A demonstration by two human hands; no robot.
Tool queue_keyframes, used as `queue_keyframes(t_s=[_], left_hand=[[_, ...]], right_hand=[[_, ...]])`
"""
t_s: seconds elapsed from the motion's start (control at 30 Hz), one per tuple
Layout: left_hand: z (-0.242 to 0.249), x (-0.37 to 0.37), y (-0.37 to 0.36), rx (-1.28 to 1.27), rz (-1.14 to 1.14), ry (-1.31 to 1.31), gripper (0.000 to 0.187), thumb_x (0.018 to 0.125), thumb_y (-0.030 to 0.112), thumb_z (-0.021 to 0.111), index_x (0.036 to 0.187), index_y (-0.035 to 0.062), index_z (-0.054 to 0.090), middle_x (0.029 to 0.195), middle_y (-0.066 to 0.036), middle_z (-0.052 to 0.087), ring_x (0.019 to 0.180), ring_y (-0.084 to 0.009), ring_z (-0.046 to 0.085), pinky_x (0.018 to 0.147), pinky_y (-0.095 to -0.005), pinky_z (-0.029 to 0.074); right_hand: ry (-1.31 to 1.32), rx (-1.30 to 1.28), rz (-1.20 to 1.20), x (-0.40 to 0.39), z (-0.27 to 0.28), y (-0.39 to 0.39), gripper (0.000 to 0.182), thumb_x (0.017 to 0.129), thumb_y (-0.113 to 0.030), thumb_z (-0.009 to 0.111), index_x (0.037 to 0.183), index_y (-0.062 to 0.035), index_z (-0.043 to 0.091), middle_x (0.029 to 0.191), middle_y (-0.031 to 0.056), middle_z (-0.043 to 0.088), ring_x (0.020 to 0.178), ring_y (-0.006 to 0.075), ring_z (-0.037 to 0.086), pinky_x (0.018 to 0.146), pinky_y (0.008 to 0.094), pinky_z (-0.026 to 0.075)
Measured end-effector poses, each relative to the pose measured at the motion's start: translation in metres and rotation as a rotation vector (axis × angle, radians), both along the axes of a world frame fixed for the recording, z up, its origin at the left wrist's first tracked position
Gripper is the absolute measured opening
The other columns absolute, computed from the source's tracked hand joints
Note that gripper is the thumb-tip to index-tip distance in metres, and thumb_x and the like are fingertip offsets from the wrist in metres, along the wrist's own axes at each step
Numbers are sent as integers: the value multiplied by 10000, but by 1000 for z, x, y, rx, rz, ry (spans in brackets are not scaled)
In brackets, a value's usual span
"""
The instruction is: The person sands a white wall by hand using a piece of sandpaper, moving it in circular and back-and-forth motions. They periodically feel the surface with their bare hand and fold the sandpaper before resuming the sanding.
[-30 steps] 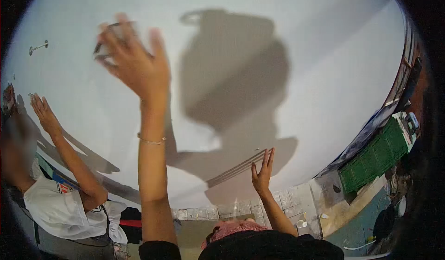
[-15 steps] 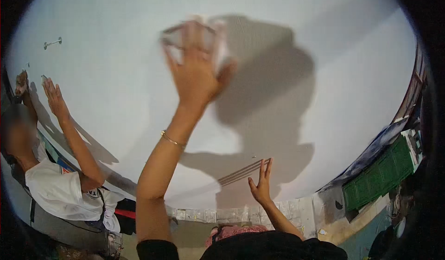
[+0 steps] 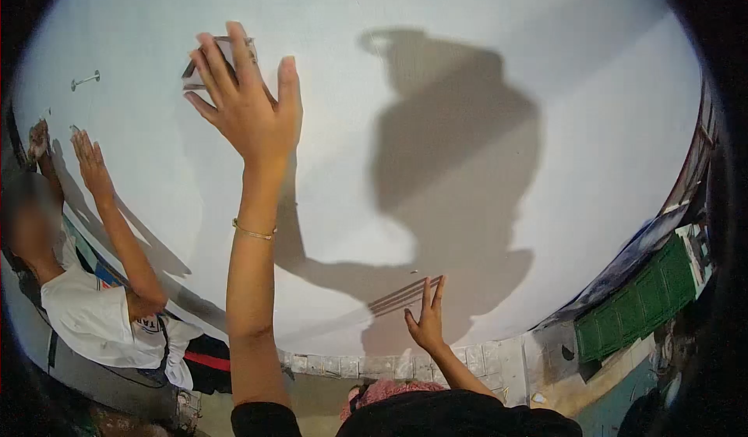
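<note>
Your left hand [image 3: 253,102] was raised toward eleven o'clock in the view, open, with its fingers spread over a thin flat piece [image 3: 224,47] with dark edges, which lay between those fingers and the pale wall [image 3: 608,164]; what the piece was made of, you could not tell. A thin bracelet [image 3: 254,231] circled your left wrist. Your right hand [image 3: 427,326] was low, near six o'clock, open, with two fingers pointing up and the thumb held apart, and nothing showed in it; its fingertips were at the wall, though firm contact could not be made out. Your broad shadow [image 3: 460,149] fell across the wall from the centre toward one o'clock. Up at ten o'clock, a small metal fixture [image 3: 86,80] stood out from the wall. At eight to nine o'clock, another person in a white shirt [image 3: 93,312] had one hand [image 3: 93,172] raised flat by the wall and the other [image 3: 39,137] above the head. Pale tiles [image 3: 347,367] ran along the bottom, just above a pink patterned cloth [image 3: 401,391], and a green slatted panel [image 3: 635,304] leaned at four o'clock
</note>
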State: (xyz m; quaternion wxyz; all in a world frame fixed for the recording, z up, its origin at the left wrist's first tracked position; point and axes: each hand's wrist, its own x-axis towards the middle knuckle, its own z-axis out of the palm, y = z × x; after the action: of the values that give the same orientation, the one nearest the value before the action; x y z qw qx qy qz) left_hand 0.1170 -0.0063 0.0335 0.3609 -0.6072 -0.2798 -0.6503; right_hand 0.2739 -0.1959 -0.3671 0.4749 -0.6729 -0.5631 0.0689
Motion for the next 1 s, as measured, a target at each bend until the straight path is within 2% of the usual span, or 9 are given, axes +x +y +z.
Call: queue_keyframes(t_s=[0.03, 0.17, 0.37, 0.43, 0.57, 0.73, 0.83, 0.97, 1.0], left_hand=[[-1, 3, -2, -2, -67, -62, 729, 861, 512, 555, 1479, 213, 310, 1571, -147, 127, 1445, -347, 93, 1060, -683, 0], [-54, 41, -21, -23, -50, 653, 735, 818, 570, 586, 1433, 219, 384, 1536, -133, 255, 1434, -280, 180, 1104, -644, 66], [-7, -8, 1, -80, 53, -113, 762, 887, 518, 523, 1489, 129, 264, 1554, -198, 142, 1437, -369, 103, 1078, -654, 10], [-16, 3, -4, -65, 37, -106, 752, 900, 508, 504, 1496, 132, 243, 1540, -243, 138, 1430, -407, 88, 1066, -666, 4], [-76, 39, -25, -100, -7, 266, 721, 846, 560, 556, 1452, 220, 365, 1546, -168, 207, 1434, -340, 159, 1068, -678, 22], [-86, 43, -31, -70, -34, 331, 654, 849, 562, 551, 1426, 293, 402, 1535, -112, 268, 1432, -275, 195, 1092, -656, 35], [-86, 45, -30, -35, -43, 317, 668, 841, 560, 556, 1430, 287, 397, 1538, -108, 264, 1434, -274, 191, 1093, -652, 21], [-83, 45, -34, -79, -7, 330, 673, 840, 564, 557, 1430, 283, 399, 1536, -123, 263, 1438, -274, 180, 1088, -654, 27], [-83, 45, -35, -89, -31, 333, 672, 835, 552, 574, 1427, 282, 406, 1534, -133, 265, 1438, -277, 179, 1086, -652, 18]], right_hand=[[-16, 6, 11, 0, -1, -2, 965, 781, -92, 686, 1515, -104, 59, 1531, 265, -128, 1417, 464, 26, 1117, 489, 228], [-7, 34, 22, -1, 0, -4, 945, 788, -93, 677, 1515, -105, 73, 1535, 263, -101, 1420, 457, 45, 1120, 494, 211], [85, 126, -87, -1, 35, 2, 891, 818, -86, 645, 1506, -65, 79, 1518, 292, -102, 1415, 473, -5, 1114, 554, 157], [-230, 414, -202, 19, 85, 21, 865, 841, -109, 640, 1501, -50, 83, 1509, 304, -124, 1411, 480, -35, 1102, 601, 121], [-432, 788, -295, 49, 180, 64, 879, 837, -193, 662, 1502, -61, 102, 1522, 294, -82, 1413, 475, -38, 1096, 643, 51], [-876, 621, -385, 63, 213, 80, 740, 905, -433, 503, 1477, -41, 244, 1551, 197, 145, 1453, 329, 50, 1120, 585, -62], [-809, 560, -379, 61, 214, 72, 702, 899, -519, 479, 1461, -124, 335, 1544, 98, 242, 1449, 257, 138, 1130, 580, -28], [-782, 481, -344, 60, 216, 67, 724, 899, -554, 456, 1467, -126, 322, 1552, 104, 215, 1451, 263, 123, 1129, 577, -46], [-714, 508, -301, 54, 223, 59, 684, 891, -437, 558, 1453, -114, 339, 1511, 118, 307, 1431, 280, 201, 1138, 571, 29]])
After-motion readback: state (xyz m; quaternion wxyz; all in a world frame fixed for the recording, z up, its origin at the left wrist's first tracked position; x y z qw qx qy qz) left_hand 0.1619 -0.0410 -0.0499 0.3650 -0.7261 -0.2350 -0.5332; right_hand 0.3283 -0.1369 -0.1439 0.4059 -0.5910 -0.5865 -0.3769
